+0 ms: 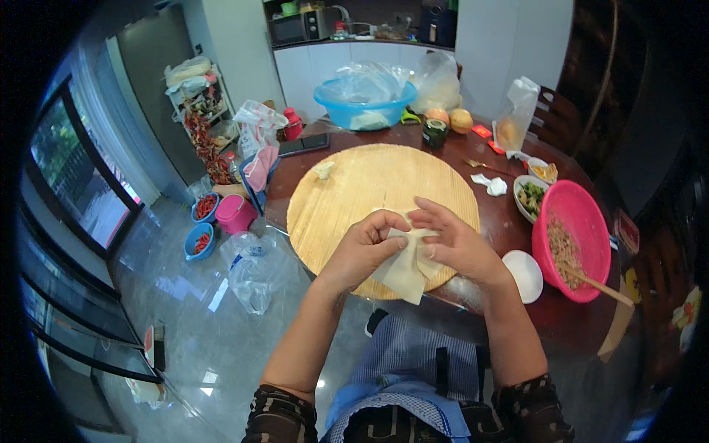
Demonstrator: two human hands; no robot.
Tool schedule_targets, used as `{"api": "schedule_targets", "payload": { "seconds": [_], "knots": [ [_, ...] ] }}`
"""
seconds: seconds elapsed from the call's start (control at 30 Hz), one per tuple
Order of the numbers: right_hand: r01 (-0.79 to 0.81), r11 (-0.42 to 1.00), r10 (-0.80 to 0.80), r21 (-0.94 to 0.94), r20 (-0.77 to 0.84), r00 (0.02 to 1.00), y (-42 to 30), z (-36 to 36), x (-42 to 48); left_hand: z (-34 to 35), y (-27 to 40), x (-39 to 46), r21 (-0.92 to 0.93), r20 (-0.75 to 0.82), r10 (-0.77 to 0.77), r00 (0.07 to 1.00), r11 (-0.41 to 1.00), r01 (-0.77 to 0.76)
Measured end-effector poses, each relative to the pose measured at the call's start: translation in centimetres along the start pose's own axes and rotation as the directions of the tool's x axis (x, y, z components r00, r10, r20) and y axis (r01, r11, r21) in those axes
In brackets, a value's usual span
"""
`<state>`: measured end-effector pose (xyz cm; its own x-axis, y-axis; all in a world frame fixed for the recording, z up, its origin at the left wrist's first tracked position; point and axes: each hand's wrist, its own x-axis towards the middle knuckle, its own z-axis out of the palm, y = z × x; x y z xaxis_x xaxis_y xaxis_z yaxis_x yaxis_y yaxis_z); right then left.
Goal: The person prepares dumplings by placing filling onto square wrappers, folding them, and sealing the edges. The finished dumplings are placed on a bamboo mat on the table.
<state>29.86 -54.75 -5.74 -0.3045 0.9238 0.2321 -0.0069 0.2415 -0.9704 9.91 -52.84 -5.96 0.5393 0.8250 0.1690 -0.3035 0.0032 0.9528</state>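
My left hand [372, 241] pinches a thin, pale dough wrapper [409, 277] between thumb and fingers, and the sheet hangs toward the near edge of a round wooden board [354, 205]. Close beside it is my right hand [457, 241], its fingers spread and its thumb by the dough. Whether those fingers grip the sheet is unclear. More pale dough shows under and between the hands, partly covered by them. A small folded dumpling [324, 170] sits on the board's far left part.
Right of the board are a small white plate [522, 277], a bowl of greens [530, 196] and a pink basin [573, 238] of minced filling with a wooden utensil [595, 285]. Behind it stand a dark jar [435, 133], a phone [303, 145] and a blue basin [365, 105].
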Motion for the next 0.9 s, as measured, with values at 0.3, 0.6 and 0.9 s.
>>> {"api": "schedule_targets", "payload": {
  "seconds": [0.3, 0.6, 0.9],
  "knots": [
    [-0.27, 0.963, 0.261, 0.023, 0.186, 0.947, -5.6, 0.4, -4.6, 3.5, -6.0, -2.8, -0.454, -0.175, 0.092, 0.98, 0.876, -0.163],
    [-0.166, 0.985, 0.159, -0.039, -0.136, 0.978, -4.1, 0.2, -7.7, 10.4, -8.0, -4.9, -0.879, 0.08, 0.133, 0.988, 0.477, 0.007],
    [-0.29, 0.909, 0.199, -0.3, -0.299, 0.933, -4.4, -2.5, -15.2, 11.2, -8.0, -4.5, -0.568, 0.02, -0.329, 0.944, 0.773, 0.281]
  ]
}}
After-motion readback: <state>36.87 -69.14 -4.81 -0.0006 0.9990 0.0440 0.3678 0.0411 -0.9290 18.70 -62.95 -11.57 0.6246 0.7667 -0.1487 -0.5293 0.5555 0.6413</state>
